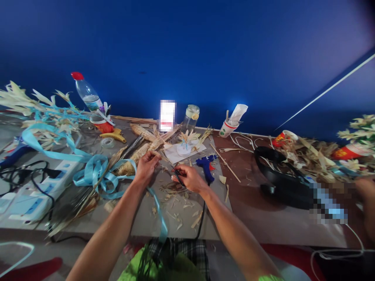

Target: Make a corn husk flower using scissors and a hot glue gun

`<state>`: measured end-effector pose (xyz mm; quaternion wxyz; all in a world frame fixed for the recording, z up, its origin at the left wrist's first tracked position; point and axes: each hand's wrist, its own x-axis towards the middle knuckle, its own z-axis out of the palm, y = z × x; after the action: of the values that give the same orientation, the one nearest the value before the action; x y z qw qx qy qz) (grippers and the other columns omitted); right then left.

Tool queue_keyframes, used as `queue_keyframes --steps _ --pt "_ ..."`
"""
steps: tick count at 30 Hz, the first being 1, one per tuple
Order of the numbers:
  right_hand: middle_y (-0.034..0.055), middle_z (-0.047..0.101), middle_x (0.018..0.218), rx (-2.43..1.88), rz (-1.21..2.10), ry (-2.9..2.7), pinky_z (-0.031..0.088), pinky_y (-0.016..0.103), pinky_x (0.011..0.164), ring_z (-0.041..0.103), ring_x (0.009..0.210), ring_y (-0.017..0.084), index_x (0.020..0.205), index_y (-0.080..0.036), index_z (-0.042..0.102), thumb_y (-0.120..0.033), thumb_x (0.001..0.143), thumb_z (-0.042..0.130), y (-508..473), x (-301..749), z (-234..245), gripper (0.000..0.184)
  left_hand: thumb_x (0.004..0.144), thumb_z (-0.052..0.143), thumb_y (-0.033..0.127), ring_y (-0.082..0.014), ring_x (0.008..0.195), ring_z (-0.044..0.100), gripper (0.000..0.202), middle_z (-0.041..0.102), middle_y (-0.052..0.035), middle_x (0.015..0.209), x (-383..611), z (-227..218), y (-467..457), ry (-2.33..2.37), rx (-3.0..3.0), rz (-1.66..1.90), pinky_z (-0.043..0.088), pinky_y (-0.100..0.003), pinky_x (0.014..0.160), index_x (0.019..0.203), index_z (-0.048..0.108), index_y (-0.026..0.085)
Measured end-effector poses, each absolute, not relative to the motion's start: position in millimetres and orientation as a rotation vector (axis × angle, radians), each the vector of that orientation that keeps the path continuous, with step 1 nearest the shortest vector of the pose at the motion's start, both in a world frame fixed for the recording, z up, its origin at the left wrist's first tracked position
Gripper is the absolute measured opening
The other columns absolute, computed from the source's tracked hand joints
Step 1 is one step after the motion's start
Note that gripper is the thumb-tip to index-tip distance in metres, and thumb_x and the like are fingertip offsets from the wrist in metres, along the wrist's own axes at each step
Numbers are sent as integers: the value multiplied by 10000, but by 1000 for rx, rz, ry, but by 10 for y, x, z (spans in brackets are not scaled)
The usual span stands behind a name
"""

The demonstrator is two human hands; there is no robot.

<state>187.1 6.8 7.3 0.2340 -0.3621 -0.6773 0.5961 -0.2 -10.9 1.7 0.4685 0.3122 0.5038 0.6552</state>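
Left hand (148, 166): thumb and fingertips pressed together, a small pale strip of husk (157, 153) pinched between them, over the middle of the table. Right hand (190, 178): curled about the dark handles of a pair of scissors (173, 167), whose blades are pointed far and left, toward the strip; whether the blades are parted cannot be told.

Beyond the hands: a white card (176, 157), by which a husk flower (189, 136) is borne on a pale round base; a lidded glass jar (191, 121) is placed farther off. Just right of the right hand: a blue glue gun (206, 167), laid on its side. Near the hands: husk scraps (179, 218), scattered on the grey table covering (209, 226).

Left of the left hand: corn cobs (143, 133) and a loosely coiled light-blue ribbon (98, 171). Farther left: a white power strip (43, 195), into which a black plug is set; behind it, a spray of husk flowers (43, 103), a red-capped bottle (88, 93) and a red cup (102, 124).

Right side: a white paper cup (227, 129) with tissue in it; a black curved object (281, 187), not identified; red cups (279, 139) among heaped husks; a co-worker's hand (366, 195), blurred, at the right edge.
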Motion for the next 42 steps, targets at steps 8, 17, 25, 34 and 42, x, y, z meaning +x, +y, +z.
queue_keyframes --steps 8,17,25,34,42 --pt "-36 537 650 -1014 1642 -1850 338 203 538 449 582 90 884 -149 613 -355 647 707 98 1863 10 328 626 744 325 -45 479 401 268 478 52 561 -6 29 -109 1224 767 1615 305 -188 474 663 549 146" --pt "-65 468 588 -1019 1836 -1570 297 203 507 399 521 68 876 -157 574 -432 612 717 61 1877 226 407 616 759 325 -26 429 377 280 557 29 603 -15 9 -99 1170 654 1648 269 -185 424 673 552 147" --pt "-62 490 604 -1014 1961 -1606 383 213 541 439 544 73 869 -154 583 -446 572 755 47 1880 218 451 594 760 336 -30 422 380 296 522 50 550 -15 108 -122 1216 647 1657 266 -177 399 656 533 155" --pt "-71 481 477 -899 2004 -1715 268 214 516 386 459 59 797 -135 602 -484 657 674 123 1984 263 382 594 747 307 -28 426 368 271 479 55 535 -60 104 -114 1202 702 1585 287 -177 423 639 532 149" --pt "-50 481 458 -794 2145 -1727 212 221 497 367 439 61 812 -113 628 -475 697 630 209 2143 279 379 592 760 314 -38 454 390 280 474 49 553 -84 72 -119 1209 720 1476 315 -175 442 651 543 147"
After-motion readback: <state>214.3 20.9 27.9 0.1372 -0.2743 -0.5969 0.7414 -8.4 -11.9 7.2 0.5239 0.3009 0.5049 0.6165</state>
